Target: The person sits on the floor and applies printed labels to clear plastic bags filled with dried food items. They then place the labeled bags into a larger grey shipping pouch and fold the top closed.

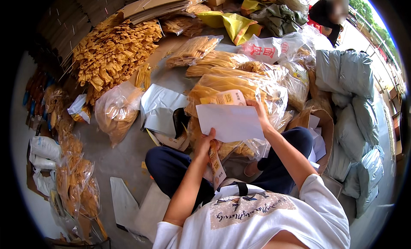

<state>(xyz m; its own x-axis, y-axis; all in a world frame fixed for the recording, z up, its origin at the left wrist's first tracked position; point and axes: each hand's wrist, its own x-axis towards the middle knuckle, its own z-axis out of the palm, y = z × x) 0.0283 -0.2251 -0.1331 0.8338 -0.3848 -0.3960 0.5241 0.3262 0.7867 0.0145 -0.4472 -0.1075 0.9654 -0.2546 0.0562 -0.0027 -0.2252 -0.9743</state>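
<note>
My left hand (pixel 208 144) grips the lower left of a white paper sheet (pixel 229 122) together with a strip of printed labels (pixel 217 167) that hangs down toward my lap. Fingers of my right hand (pixel 258 112) close on the sheet's upper right edge and on a printed card (pixel 224 98) with a yellow panel, which shows behind the sheet. Beneath both hands lie clear plastic bags of dried yellow sheets (pixel 221 82), perhaps tofu skin. Left of them rest a grey-white plastic mailer (pixel 163 102) and more printed cards (pixel 173 141).
A large heap of dried yellow sticks (pixel 115 53) stands upper left, near a tied clear bag (pixel 117 110). At my right are an open cardboard box (pixel 326 130) with papers and stacked grey parcels (pixel 356 120). Another person (pixel 327 11) is at the upper right.
</note>
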